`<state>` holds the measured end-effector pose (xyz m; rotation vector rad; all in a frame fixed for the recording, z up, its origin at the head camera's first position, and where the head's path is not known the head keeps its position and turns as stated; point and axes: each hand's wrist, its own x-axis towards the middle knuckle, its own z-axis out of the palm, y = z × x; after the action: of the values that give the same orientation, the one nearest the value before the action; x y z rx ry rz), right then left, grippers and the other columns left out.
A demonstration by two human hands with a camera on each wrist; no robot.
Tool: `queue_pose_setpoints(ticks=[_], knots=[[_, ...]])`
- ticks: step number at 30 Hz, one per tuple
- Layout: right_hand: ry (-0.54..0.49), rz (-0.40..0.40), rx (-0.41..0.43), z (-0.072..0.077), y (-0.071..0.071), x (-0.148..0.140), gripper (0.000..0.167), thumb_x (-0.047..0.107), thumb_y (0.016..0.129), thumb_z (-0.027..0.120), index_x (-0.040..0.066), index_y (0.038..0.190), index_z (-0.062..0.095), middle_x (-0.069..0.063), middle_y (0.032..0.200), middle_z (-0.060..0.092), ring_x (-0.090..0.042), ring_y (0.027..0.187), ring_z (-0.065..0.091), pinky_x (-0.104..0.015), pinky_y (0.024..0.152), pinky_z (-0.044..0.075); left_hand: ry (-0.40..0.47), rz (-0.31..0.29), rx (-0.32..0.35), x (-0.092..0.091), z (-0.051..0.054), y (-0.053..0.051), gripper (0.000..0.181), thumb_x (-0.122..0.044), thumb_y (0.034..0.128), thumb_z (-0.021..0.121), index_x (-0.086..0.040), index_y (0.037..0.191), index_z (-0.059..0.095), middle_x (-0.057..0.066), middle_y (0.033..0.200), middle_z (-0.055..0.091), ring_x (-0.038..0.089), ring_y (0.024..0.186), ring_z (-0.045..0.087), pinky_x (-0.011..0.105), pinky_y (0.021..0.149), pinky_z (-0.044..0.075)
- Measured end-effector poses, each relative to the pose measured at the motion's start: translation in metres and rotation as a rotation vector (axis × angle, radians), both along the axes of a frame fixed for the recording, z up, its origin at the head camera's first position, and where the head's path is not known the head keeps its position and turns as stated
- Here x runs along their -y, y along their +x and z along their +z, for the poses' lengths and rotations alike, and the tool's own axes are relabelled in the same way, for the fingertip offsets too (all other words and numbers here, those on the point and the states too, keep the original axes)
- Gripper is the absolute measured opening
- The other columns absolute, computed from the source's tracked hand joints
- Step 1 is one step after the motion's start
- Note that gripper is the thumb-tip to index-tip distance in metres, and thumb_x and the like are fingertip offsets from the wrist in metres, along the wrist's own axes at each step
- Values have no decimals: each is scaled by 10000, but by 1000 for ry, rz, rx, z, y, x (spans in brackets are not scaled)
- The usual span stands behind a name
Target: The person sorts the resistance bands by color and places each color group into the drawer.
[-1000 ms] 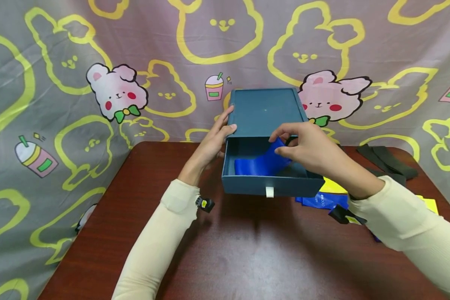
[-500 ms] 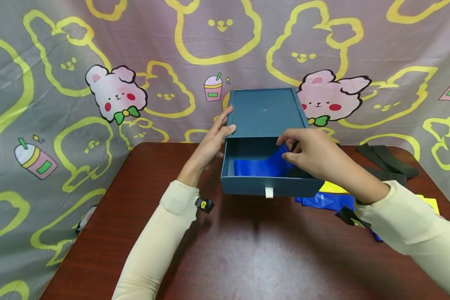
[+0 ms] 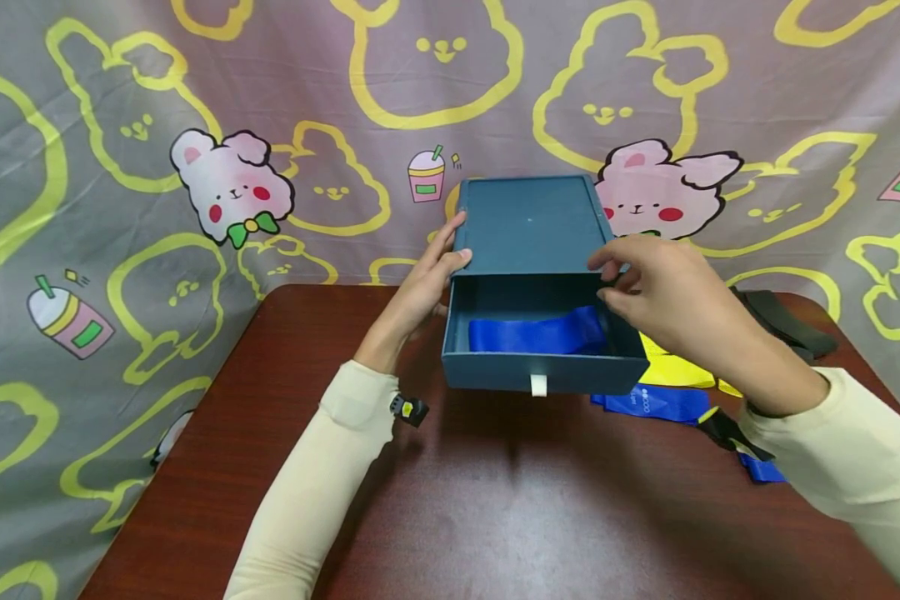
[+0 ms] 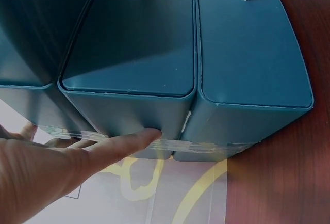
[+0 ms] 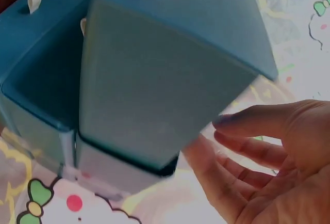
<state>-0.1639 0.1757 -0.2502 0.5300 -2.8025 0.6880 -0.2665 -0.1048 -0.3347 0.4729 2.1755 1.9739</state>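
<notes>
Only headcam shows blue fabric (image 3: 532,335); left fingers (image 3: 443,240) lie straight, right fingers (image 5: 260,120) half-curled, empty.

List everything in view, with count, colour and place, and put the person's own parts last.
Drawer cabinet: one, teal, standing on the table
Drawers: three, teal, stacked in the cabinet, top one pulled open
Pull tabs: three, white, on the drawer fronts
Loose band: one, blue, inside the open drawer
Printed bands: count unclear, blue, on the table's right
Yellow bands: count unclear, yellow, right of the cabinet
Dark bands: count unclear, black, back right
Table: one, red-brown, beneath the cabinet
Patterned cloth: count unclear, grey-pink, behind the table
Wrist devices: two, black, at the cuffs
Sleeves: two, cream, on both arms
Left hand: one, bare, on the cabinet's left side
Right hand: one, bare, at the open drawer's right
</notes>
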Motion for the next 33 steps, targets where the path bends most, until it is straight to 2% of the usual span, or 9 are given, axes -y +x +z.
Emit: queue_pose_setpoints(ticks=[6,10,14,21,23,25,28,30,33], knots=[[-67,-78,-71,-2,9,-24,246,-9,913,736,26,1156,742,-213,1065,748,-401,926,726,-489,678,635,1,-1,0,0,0,0,620,-414,1058,506,-521,1617,261,-22,1757,159,498,1391,486,700,907,554],[-80,-134,-94,-11,15,-44,246,-13,887,773,17,1129,742,-232,1073,743,-412,916,711,-253,650,570,8,-3,5,0,0,0,620,-408,1061,506,-517,1619,257,-20,1753,167,492,1395,481,713,921,542],[-86,-184,-73,-25,17,-61,246,1,881,791,-5,1120,735,-259,1063,736,-426,886,702,-121,607,431,12,-7,9,0,1,1,616,-407,1062,504,-523,1616,259,-26,1750,174,490,1376,500,691,901,561],[-99,-206,-28,-64,21,-87,241,-23,871,802,-22,1101,729,-230,955,746,-365,823,686,-119,570,455,3,-12,3,0,1,1,615,-416,1064,498,-525,1617,252,-42,1755,161,483,1370,512,657,882,582],[-104,-191,-23,-77,22,-96,247,-18,873,801,-11,1109,731,-215,958,749,-287,817,683,-126,568,470,5,-15,2,0,1,1,616,-413,1065,496,-521,1619,250,-42,1753,166,482,1367,518,657,882,582],[-104,-177,-25,-88,22,-104,257,-13,872,804,6,1118,732,-202,976,753,-107,814,660,-113,578,478,6,-13,1,0,1,1,613,-413,1065,497,-523,1617,253,-45,1751,168,478,1366,519,655,882,583],[-123,-155,-31,-103,22,-117,280,-20,861,813,27,1126,734,-203,1043,753,137,822,550,-38,637,455,3,-13,-1,0,1,1,614,-421,1064,496,-529,1616,249,-45,1750,164,477,1385,501,650,879,584],[-132,-144,-32,-113,22,-123,288,-30,850,819,37,1118,735,-204,1069,754,244,830,470,2,669,435,-1,-11,0,1,1,1,615,-429,1062,497,-535,1614,246,-51,1752,156,474,1398,490,645,876,586],[-148,-126,-28,-128,22,-132,291,-47,840,821,41,1104,736,-202,1083,750,273,849,471,17,686,432,-6,-9,0,1,1,1,615,-427,1063,499,-536,1614,248,-55,1752,159,476,1403,486,644,871,587]])
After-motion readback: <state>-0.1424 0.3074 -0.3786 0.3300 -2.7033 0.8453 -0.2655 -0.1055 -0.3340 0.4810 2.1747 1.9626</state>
